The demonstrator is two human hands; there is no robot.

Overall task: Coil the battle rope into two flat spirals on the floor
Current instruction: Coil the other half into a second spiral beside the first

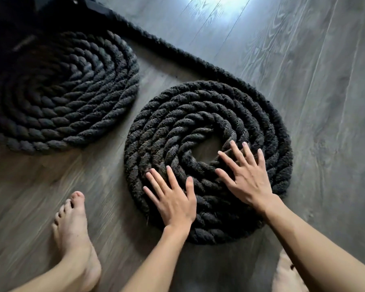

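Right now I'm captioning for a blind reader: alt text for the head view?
Both hands, left hand and right hand, press flat on a black rope spiral on the grey wood floor. A second spiral lies to the left; a bare foot stands nearby.

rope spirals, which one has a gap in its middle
The right spiral, under both the left hand and right hand. Bare floor shows at its centre; the left spiral is wound tight throughout.

Grey plank floor (303, 70); two rope spirals (209, 161), one bare foot (72, 224).
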